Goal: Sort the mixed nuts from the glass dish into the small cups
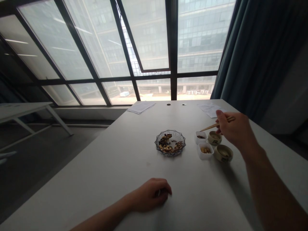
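My right hand (232,128) is closed round a pair of wooden chopsticks (213,126), whose tips point left and down over a small white plastic cup (201,138) with dark bits in it. In front of that cup stands another white cup (205,151) holding yellowish pieces. Two small ceramic cups with dark markings, a farther one (215,138) and a nearer one (223,154), sit just right of them. Left of these is a clear glass bowl (170,153) with mixed dark and tan pieces. My left hand (154,195) rests on the table, fingers curled, with nothing visible in them.
The white table (120,166) reaches toward the windows. Papers (141,107) lie at its far left, more papers (211,110) at the far right. Two round holes are near the far edge. A second table (24,110) stands left, and a blue curtain (250,57) hangs right.
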A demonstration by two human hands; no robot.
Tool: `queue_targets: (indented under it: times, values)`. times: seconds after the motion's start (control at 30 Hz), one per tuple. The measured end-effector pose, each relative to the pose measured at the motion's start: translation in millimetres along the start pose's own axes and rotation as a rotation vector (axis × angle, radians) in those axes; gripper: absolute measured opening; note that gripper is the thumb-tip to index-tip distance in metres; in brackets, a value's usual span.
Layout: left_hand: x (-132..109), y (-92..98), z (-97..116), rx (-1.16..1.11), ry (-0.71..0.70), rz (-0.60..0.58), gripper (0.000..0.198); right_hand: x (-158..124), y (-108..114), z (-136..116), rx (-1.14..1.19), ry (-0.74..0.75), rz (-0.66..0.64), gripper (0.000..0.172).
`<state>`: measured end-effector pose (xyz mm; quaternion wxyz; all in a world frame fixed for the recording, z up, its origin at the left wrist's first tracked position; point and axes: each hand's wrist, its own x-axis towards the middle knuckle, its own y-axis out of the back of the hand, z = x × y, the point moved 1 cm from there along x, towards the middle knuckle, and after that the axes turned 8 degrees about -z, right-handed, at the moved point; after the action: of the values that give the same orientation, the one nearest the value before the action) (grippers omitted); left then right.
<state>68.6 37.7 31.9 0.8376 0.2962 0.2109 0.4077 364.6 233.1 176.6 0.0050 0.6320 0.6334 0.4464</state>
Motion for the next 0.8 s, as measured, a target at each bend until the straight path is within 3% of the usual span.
queue_targets:
  times: [0.1,0.27,0.5,0.8]
  values:
    - [0.0,0.9,0.8,0.005,0.010,-0.006,0.020,-2.9,-6.1,-10.0,0.067,-0.061,0.007,0.052]
    - [0.5,1.4,1.7,0.000,-0.006,0.005,0.020,-11.9,-28.0,-29.2,0.209,-0.033,-0.126,0.053]
    - [1.0,1.4,4.4,-0.014,-0.001,0.012,0.020,-20.4,-57.4,-35.6,0.162,0.039,-0.267,0.053]
    - [0.3,-0.1,1.8,-0.020,-0.029,0.020,0.024,-28.2,-68.0,-43.8,0.144,0.033,-0.415,0.054]
